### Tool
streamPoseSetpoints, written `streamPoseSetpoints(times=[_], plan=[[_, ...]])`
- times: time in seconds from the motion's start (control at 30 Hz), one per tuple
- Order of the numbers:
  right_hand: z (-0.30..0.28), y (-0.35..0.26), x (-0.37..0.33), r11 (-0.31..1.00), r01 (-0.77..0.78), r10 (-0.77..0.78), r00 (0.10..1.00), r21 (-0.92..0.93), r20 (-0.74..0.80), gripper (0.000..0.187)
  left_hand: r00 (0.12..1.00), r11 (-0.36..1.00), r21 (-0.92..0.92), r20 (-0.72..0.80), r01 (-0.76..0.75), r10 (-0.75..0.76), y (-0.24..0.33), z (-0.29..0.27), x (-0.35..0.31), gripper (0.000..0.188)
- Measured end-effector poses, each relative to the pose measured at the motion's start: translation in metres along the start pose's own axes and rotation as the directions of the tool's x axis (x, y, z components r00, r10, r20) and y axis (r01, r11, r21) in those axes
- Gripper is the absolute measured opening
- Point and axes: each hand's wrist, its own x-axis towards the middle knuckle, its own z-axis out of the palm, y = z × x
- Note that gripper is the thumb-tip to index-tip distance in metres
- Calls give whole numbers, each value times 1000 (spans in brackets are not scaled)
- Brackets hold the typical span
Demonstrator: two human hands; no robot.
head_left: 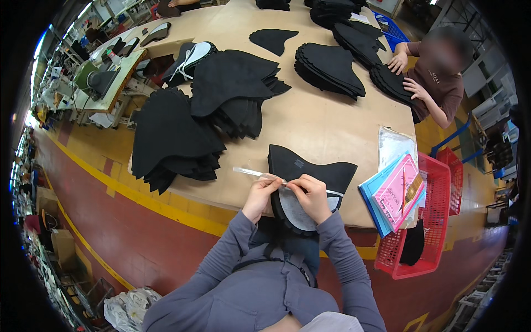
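Several broad, curved black pieces, apparently soft sheet material, lie in a fanned stack point(174, 138) at the left of the tan bench point(332, 124). Just beyond it is a small black-and-grey bundle point(193, 55) tied with white cord, and next to that a second fanned black pile point(229, 83).

Nearer the person, a slim, translucent, whitish stick point(246, 171) points out leftward from the left hand point(259, 196), whose fingers are closed round it. Its inner end meets the right hand point(311, 198), whose thumb and fingertips look pinched on that end; the detail there is too small to make out. The stick looks light, stiff and perhaps a little slick, so a pinch near the middle of the shaft should steady it without squeezing.

Directly under both hands, at the bench's near edge, lies a black curved bundle point(318, 171) with a grey rounded panel point(301, 217) and a white band point(334, 193) across its right side. It should be floppy singly but fairly weighty as a stack; a grip through the whole thickness, beside the band, would likely keep its layers together.

Farther right, pink and blue flat booklets point(394, 193) rest at the bench corner near a red perforated plastic basket point(438, 216). Beyond, a co-worker's two hands point(406, 74) touch another black stack point(389, 83).
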Motion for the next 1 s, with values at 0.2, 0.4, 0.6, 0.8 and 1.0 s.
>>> streamPoseSetpoints(times=[0.2,0.4,0.6,0.8,1.0], plan=[[-43,20,3,974,218,-164,864,-60,476,15,960,954,292,-240,-70,144,-7,-4,13,23],[-54,19,6,976,-148,46,859,161,510,19,870,918,273,-325,-288,370,-31,-4,29,27],[-28,19,20,795,-265,11,906,546,423,30,935,774,-551,-319,-313,152,-19,16,28,23],[-10,30,11,682,-300,141,949,667,282,41,928,671,-675,-369,-306,53,-46,8,28,19],[-12,29,13,767,-253,178,967,590,183,41,964,560,-792,-262,-243,49,-61,-1,47,17]])
